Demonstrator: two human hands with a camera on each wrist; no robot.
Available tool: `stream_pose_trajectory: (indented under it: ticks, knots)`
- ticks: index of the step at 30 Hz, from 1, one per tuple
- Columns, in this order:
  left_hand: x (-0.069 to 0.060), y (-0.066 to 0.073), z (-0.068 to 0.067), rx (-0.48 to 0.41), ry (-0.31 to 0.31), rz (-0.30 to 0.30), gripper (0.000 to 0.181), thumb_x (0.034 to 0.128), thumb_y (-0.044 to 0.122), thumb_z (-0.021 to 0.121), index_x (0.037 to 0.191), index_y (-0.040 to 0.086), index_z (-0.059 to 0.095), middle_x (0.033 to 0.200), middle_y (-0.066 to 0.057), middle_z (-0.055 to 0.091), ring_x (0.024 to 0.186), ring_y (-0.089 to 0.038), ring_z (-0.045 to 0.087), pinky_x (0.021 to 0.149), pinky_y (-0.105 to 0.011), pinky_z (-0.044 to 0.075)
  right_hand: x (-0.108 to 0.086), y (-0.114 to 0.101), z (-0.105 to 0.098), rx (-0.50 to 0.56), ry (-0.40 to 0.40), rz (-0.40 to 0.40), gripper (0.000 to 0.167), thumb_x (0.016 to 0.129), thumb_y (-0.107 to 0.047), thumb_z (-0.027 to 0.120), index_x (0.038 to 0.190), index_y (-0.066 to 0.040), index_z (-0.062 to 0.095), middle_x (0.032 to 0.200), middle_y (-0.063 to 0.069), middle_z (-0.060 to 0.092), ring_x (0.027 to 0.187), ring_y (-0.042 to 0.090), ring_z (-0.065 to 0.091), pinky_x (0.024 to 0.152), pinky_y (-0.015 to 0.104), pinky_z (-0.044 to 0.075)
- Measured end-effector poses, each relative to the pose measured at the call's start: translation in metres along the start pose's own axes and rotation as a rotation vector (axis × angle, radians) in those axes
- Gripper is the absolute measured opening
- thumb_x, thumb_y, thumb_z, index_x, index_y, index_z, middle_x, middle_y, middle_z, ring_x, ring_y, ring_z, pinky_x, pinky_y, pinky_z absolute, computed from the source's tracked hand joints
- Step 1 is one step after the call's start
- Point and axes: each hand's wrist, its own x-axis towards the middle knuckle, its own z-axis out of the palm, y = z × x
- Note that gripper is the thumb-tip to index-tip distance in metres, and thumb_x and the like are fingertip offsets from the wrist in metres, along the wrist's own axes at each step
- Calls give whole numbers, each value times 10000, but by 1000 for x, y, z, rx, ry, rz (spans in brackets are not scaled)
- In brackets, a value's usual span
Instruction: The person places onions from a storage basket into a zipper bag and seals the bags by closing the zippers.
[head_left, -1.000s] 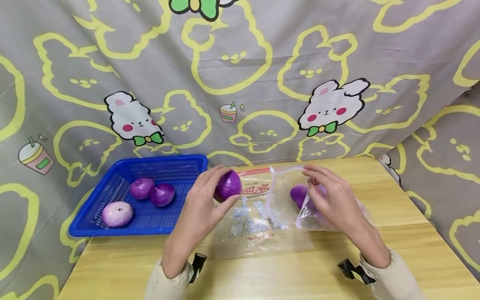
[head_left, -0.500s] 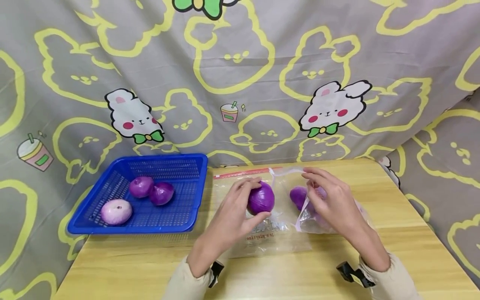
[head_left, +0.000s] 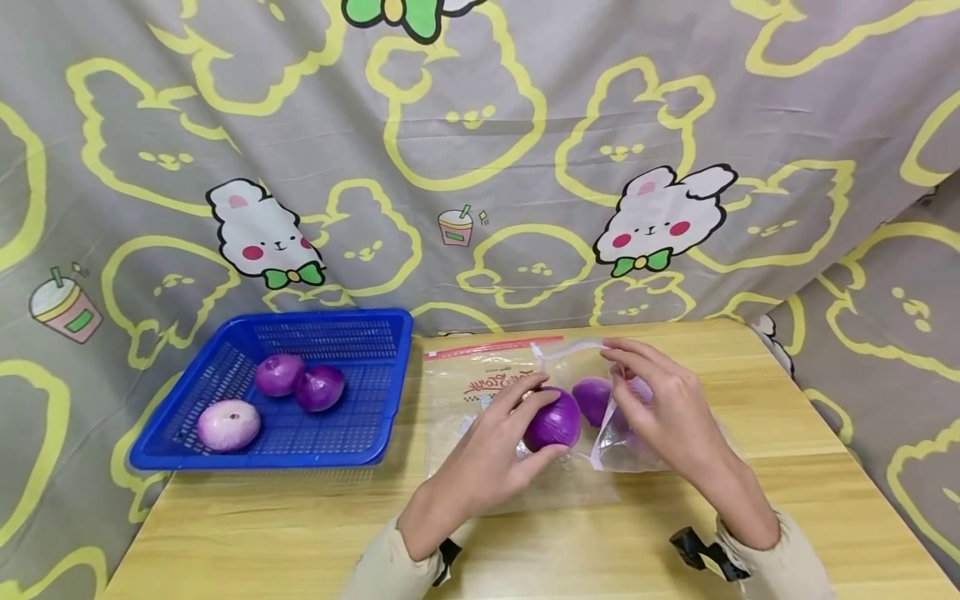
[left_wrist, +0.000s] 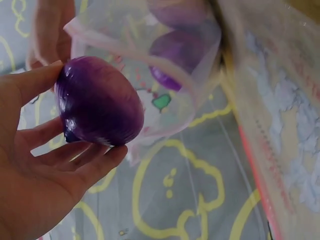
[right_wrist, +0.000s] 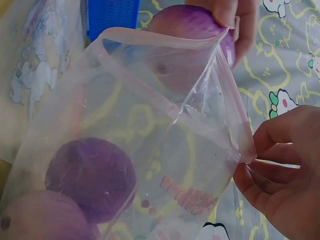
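From above, past the person's head, I see the left hand curled about a purple onion, thumb on its near side, fingers on the far side. The right hand is just beyond it, at a clear bag, with a printed bag lying flat under the left hand. The blue basket sits well off to the left of both hands. Only this view shows the loose onions within: two purple and one pale onion.

The left wrist view shows the grip better: fingertips bear on the rounded sides, the palm standing off. I'd expect a firm, fairly weighty thing with slick skin, best taken round its widest part; the bag should be limp and light, best held by its rim.

The right wrist view gives what the others leave unclear: the right thumb and fingers pinch the bag's edge, and two onions rest inside. The held onion is at the mouth, partly seen through film; whether it's inside I can't tell.
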Motion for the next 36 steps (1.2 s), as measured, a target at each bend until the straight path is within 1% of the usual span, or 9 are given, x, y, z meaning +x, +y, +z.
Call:
stream_pose_trajectory:
  ticks: [7, 10, 15, 19, 21, 26, 30, 33, 36]
  knots:
    - [-4, -4, 9, 19, -24, -32, 507, 923, 376, 714, 1347, 137, 571, 1418, -73, 480, 1249, -211, 543, 962, -317, 517, 0, -5, -1, 25, 0, -16, 361, 797, 129, 698, 1142, 22, 711, 1216, 118, 685, 874, 182, 696, 811, 91, 486]
    - [-5, -6, 10, 12, -48, -58, 539, 955, 432, 647, 1394, 143, 526, 1433, -47, 473, 1305, -213, 501, 1021, -356, 480, 0, -8, -2, 34, -7, -20, 361, 798, 132, 702, 1142, 23, 710, 1222, 118, 683, 880, 178, 695, 829, 92, 486]
    - [-6, -10, -8, -4, -4, -92, 484, 1026, 372, 541, 1446, 140, 480, 1493, -34, 451, 1389, -201, 420, 1111, -407, 383, 3, -12, -2, 43, 4, -41, 364, 793, 142, 707, 1138, 27, 710, 1219, 124, 684, 946, 226, 707, 807, 92, 492]
    - [-6, -16, -27, 34, 114, -51, 388, 1014, 188, 581, 1388, 91, 540, 1444, -56, 496, 1356, -197, 452, 1111, -368, 392, 6, -14, -7, 48, -2, -44, 340, 801, 137, 700, 1123, 28, 715, 1215, 130, 685, 990, 248, 697, 754, 110, 501]
    - [-5, -17, -31, 56, 142, -31, 386, 992, 129, 609, 1372, 95, 556, 1433, -57, 503, 1350, -197, 454, 1105, -359, 398, 6, -15, -12, 50, -17, -34, 335, 811, 127, 693, 1130, 28, 712, 1220, 133, 681, 973, 232, 692, 726, 118, 496]
    - [1, -17, -34, 86, 113, -1, 482, 955, 53, 631, 1416, 136, 518, 1462, -63, 473, 1364, -222, 438, 1100, -387, 403, 4, -17, -28, 55, -13, 1, 385, 809, 124, 684, 1172, -4, 706, 1209, 106, 688, 897, 156, 666, 780, 105, 476]
    - [5, -13, -32, 88, 81, 28, 533, 952, 59, 639, 1455, 129, 479, 1490, -71, 452, 1381, -232, 426, 1128, -361, 368, 4, -23, -38, 98, 21, 0, 396, 800, 136, 687, 1155, -35, 727, 1185, 71, 706, 950, 85, 667, 882, 112, 466]
    - [6, -9, -31, 78, 117, 101, 488, 951, 65, 647, 1421, 88, 521, 1439, -86, 520, 1335, -229, 487, 1114, -330, 384, 6, -31, -44, 152, 44, -51, 388, 787, 141, 690, 1128, -35, 741, 1167, 67, 716, 1025, 66, 669, 917, 137, 472]
    - [8, -3, -32, 71, 205, 205, 366, 951, 59, 646, 1315, 42, 607, 1305, -92, 625, 1220, -212, 584, 1056, -301, 443, 10, -40, -51, 191, 61, -117, 384, 764, 146, 683, 1106, -16, 744, 1137, 92, 724, 1056, 68, 666, 918, 150, 481]
